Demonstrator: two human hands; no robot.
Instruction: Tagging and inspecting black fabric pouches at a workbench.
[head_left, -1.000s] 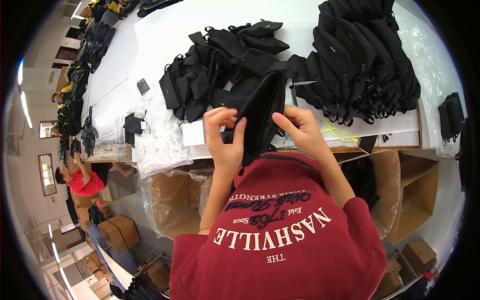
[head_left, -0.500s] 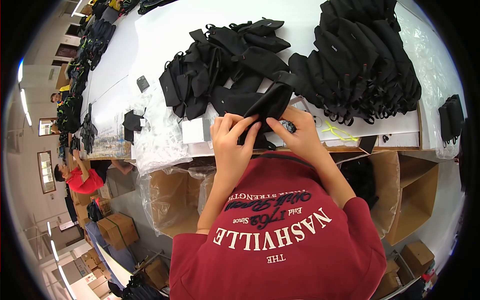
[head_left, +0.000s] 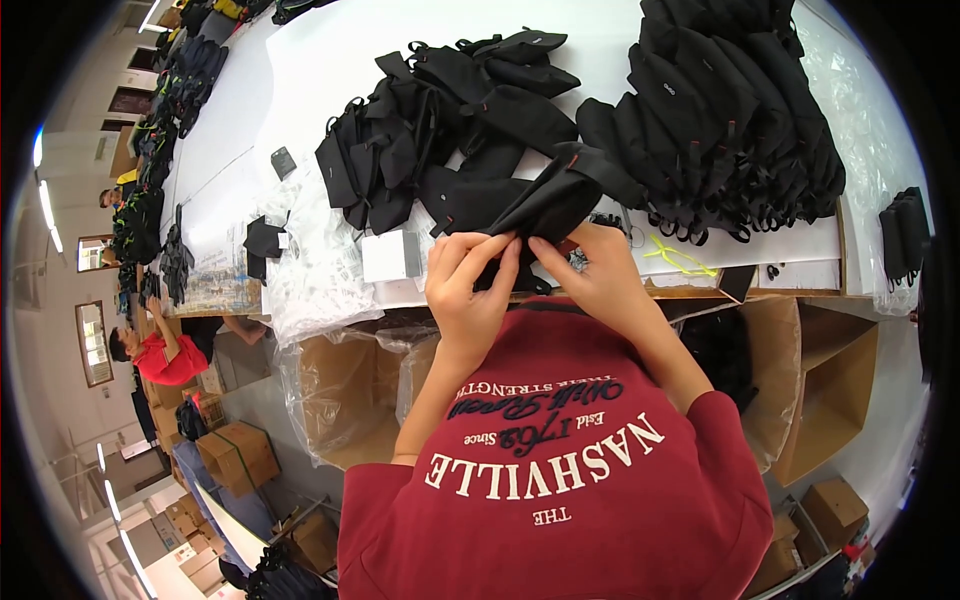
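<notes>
Head view: I see the black pouch [head_left: 560, 200], gaping a second ago, now folded narrow at the near edge of the table [head_left: 320, 60]; left hand [head_left: 468, 285] and right hand [head_left: 595, 270] pinch it, fingertips close; likely closing-up work.

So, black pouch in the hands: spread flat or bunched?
Bunched: the black pouch creases where the left hand and right hand pinch it.

1 pouch [head_left: 553, 203] before pouch heap [head_left: 445, 115] (pouch stack [head_left: 715, 125] rightward)
</notes>
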